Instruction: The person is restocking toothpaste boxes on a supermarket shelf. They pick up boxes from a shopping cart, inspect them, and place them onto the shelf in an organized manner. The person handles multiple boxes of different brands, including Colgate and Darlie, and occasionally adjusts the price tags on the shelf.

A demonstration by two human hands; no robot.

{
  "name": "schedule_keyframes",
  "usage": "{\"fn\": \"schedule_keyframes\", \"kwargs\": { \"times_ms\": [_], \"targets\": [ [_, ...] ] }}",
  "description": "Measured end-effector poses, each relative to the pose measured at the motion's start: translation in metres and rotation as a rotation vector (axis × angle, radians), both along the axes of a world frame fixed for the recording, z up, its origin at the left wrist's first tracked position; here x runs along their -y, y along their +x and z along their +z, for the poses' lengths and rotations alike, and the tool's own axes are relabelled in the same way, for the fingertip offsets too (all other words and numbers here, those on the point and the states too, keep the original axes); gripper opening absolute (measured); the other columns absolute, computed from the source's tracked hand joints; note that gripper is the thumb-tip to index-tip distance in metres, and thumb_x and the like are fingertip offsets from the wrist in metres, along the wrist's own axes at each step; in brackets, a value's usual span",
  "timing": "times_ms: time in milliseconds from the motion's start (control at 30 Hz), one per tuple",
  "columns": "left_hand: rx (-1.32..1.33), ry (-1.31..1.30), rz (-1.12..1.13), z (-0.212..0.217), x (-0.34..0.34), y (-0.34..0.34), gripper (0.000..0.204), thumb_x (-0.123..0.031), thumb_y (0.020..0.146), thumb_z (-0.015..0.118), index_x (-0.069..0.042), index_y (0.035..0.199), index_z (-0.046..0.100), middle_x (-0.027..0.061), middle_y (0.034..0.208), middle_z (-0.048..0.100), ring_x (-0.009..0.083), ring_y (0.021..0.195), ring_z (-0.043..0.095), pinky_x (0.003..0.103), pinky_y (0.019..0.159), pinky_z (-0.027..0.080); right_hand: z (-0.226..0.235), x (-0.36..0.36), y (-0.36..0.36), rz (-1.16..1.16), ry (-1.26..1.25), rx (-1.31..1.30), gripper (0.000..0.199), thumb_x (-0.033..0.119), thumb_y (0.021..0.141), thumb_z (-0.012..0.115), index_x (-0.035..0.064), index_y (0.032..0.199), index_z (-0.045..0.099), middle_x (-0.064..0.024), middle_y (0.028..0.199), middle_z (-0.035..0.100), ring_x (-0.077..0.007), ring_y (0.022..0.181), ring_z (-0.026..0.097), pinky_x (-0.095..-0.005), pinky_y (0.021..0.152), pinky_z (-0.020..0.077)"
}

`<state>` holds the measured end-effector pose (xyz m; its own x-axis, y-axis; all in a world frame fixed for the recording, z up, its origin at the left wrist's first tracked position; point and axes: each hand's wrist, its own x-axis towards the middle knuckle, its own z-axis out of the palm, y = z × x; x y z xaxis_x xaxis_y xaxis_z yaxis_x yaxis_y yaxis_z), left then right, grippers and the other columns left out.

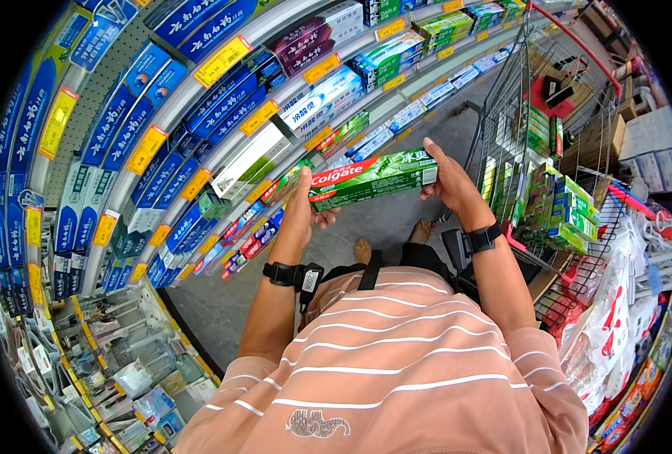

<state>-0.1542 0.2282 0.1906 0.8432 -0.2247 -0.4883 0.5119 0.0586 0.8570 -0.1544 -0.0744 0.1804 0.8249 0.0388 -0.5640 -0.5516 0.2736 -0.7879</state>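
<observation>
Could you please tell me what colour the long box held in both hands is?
The long box is green with a red end, seen in the head view.

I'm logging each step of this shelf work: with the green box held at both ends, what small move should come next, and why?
Probably carry the box left toward the shelf. Both the left hand and right hand grip its ends, it hangs level over the floor, and the cart beside holds similar green boxes.

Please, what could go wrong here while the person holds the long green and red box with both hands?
The box is held only at its two ends by the left hand and right hand, so it might slip. The wire cart stands close by the right elbow and could be bumped.
</observation>
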Motion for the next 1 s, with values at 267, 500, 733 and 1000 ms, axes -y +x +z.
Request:
{"fn": "schedule_keyframes", "kwargs": {
  "times_ms": [267, 500, 733, 1000],
  "targets": [
    [-0.043, 0.012, 0.008, 0.003, 0.003, 0.0, 0.07, -0.069, 0.095, 0.036, -0.005, 0.098, 0.063, 0.0094, 0.068, 0.065, 0.0127, 0.049, 0.058, 0.023, 0.04, 0.04, -0.006, 0.001, 0.0, 0.0, 0.014, 0.013, 0.059, 0.06, 0.092, 0.054, 0.0018, 0.088, 0.063, -0.0041, 0.061, 0.058, -0.0125, 0.046, 0.052, -0.0345, 0.05, 0.0546],
    [0.061, -0.027, -0.005, -0.006, 0.004, 0.0, 0.058, -0.061, 0.097, 0.042, -0.006, 0.105, 0.058, 0.0087, 0.08, 0.065, 0.0125, 0.054, 0.058, 0.023, 0.044, 0.042, -0.01, 0.011, 0.003, -0.024, 0.022, -0.026, 0.053, 0.056, 0.093, 0.056, 0.003, 0.1, 0.062, -0.0053, 0.077, 0.063, -0.0145, 0.058, 0.059, -0.0334, 0.057, 0.0558],
    [0.134, -0.027, -0.061, -0.007, 0.011, -0.001, 0.054, -0.044, 0.099, 0.054, -0.007, 0.137, 0.046, 0.0094, 0.12, 0.057, 0.0148, 0.095, 0.061, 0.027, 0.071, 0.052, -0.022, 0.026, 0.009, -0.09, 0.247, 0.091, 0.043, 0.038, 0.099, 0.054, 0.0021, 0.121, 0.057, -0.0103, 0.105, 0.064, -0.0215, 0.088, 0.065, -0.0362, 0.081, 0.056],
    [0.151, -0.126, -0.07, -0.019, 0.023, 0.006, 0.055, -0.025, 0.097, 0.058, -0.008, 0.146, 0.038, 0.0092, 0.138, 0.047, 0.0185, 0.119, 0.052, 0.035, 0.095, 0.047, -0.031, 0.037, 0.023, -0.025, 0.305, 0.134, 0.053, 0.027, 0.1, 0.048, 0.0035, 0.146, 0.036, -0.0113, 0.126, 0.055, -0.0245, 0.113, 0.058, -0.042, 0.1, 0.048]
  ]
}}
